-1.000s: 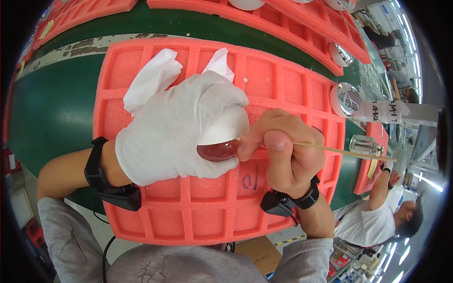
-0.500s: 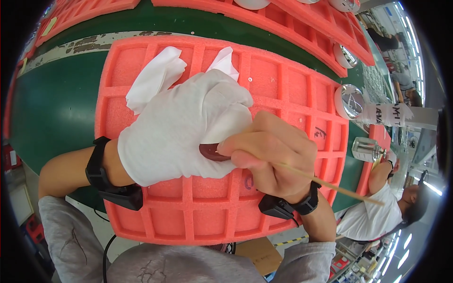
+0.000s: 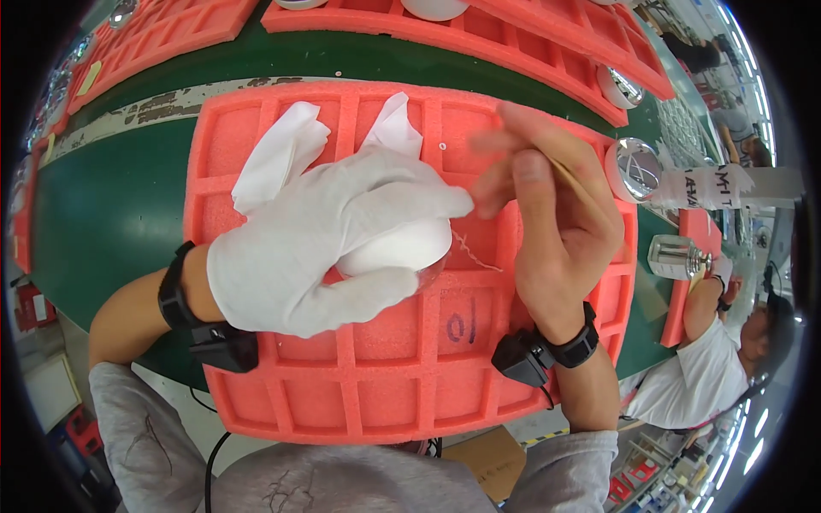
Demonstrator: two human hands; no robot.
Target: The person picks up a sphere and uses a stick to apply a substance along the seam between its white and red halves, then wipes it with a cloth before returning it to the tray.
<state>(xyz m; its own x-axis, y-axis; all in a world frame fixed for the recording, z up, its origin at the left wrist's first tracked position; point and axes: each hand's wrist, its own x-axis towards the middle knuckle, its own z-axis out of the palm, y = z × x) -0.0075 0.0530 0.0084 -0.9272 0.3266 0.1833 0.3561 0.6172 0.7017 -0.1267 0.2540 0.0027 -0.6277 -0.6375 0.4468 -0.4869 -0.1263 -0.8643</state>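
Observation:
In a white cloth glove, my left hand [image 3: 333, 239] is closed around a smooth white rounded piece [image 3: 398, 248] above the red foam tray [image 3: 316, 406]. A shiny, see-through reddish edge shows at the piece's lower right; the glove covers the rest. My bare right hand [image 3: 556, 205] is raised to the right, apart from the piece, its fingers spread and blurred. A thin wooden stick [image 3: 575, 181] lies in the crook of its thumb, mostly hidden. Between the hands, a thin pale twisted strand [image 3: 475, 254] shows over a tray compartment.
Crumpled white cloths [image 3: 282, 154] lie on the tray's far left. More red foam trays [image 3: 479, 47] stand behind on the green table [image 3: 103, 231]. Silvery round pieces [image 3: 634, 169] and a clear bottle [image 3: 676, 256] are at the right, near a co-worker [image 3: 697, 368].
My right hand has moved away from the white piece, up and to the right, and its fingers have spread. The left hand has turned the piece, showing more of its white side.

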